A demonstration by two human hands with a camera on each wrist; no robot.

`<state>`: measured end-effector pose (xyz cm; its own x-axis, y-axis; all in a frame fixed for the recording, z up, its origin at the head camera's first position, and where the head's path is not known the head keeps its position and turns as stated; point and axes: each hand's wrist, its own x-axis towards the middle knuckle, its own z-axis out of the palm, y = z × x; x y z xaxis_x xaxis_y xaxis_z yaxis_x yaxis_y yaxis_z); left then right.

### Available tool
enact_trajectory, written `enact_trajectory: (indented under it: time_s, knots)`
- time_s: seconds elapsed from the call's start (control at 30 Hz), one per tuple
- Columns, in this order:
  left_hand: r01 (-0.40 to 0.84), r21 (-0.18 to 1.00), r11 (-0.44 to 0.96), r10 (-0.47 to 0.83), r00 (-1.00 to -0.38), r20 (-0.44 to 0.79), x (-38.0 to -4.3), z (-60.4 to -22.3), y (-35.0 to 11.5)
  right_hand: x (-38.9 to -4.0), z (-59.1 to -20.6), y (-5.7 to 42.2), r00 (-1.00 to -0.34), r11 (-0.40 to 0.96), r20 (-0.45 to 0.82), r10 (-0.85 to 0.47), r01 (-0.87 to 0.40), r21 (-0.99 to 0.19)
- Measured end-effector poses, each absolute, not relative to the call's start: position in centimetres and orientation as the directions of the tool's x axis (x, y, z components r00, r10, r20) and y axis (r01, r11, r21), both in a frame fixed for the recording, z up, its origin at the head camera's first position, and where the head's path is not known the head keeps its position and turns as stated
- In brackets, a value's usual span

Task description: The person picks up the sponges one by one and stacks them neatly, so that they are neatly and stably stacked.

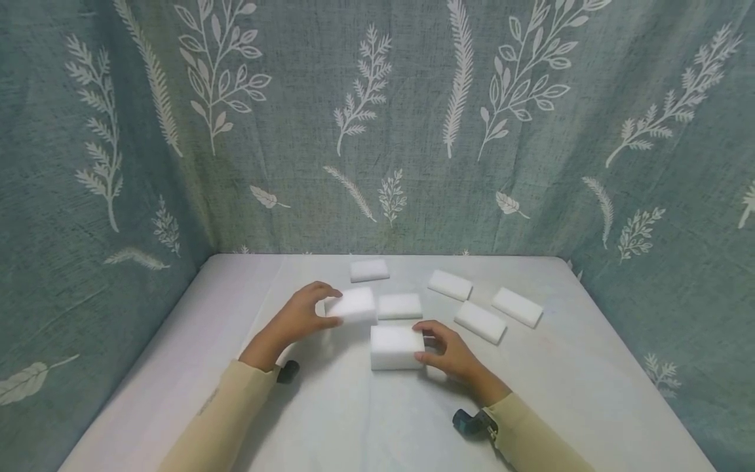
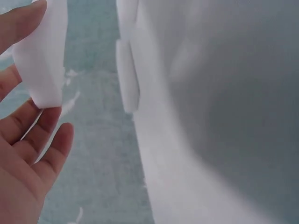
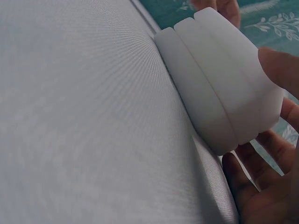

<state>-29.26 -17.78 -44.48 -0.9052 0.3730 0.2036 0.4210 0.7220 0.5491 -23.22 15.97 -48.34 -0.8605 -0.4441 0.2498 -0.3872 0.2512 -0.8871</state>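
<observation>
My left hand [image 1: 302, 316] pinches a white sponge block [image 1: 352, 305] between thumb and fingers. In the left wrist view that sponge [image 2: 44, 60] is raised above the tabletop, with the smaller fingers spread below it. My right hand [image 1: 449, 354] grips the right end of a stack of white sponges [image 1: 394, 347] at the middle of the table. The right wrist view shows three layers in this stack [image 3: 219, 84], flush against one another. Its thumb [image 3: 280, 67] lies along one side and its fingertips touch the other. Just behind the stack lies a single sponge [image 1: 400, 306].
Another sponge [image 1: 369, 270] lies near the table's back edge. Three more sponges lie at angles to the right, the outermost one [image 1: 517, 307] farthest over. A white cloth covers the table [image 1: 566, 406], and leaf-patterned green curtains [image 1: 295, 131] enclose it at back and sides.
</observation>
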Motion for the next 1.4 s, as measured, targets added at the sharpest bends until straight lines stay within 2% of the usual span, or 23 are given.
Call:
enact_trajectory:
  time_s: [0.27,0.6,1.1,1.4]
  knots:
    - [0.457,0.530,0.714,0.405,-0.888,0.220,-28.0,-44.5,-15.9,-23.3,-48.7,15.9,-0.850,0.252,0.270,-0.452,-0.412,-0.876]
    - [0.529,0.478,0.701,0.474,-0.847,0.242,-26.8,-44.5,-13.9,-24.9,-52.1,16.4,-0.883,0.242,0.229,-0.409,-0.348,-0.906]
    - [0.590,0.448,0.672,0.545,-0.803,0.241,-26.1,-45.0,-12.2,-24.8,-52.3,16.4,-0.887,0.212,0.227,-0.403,-0.332,-0.919]
    - [0.587,0.456,0.669,0.565,-0.800,0.202,-26.1,-45.0,-10.9,-25.2,-52.1,16.6,-0.872,0.159,0.285,-0.398,-0.372,-0.915]
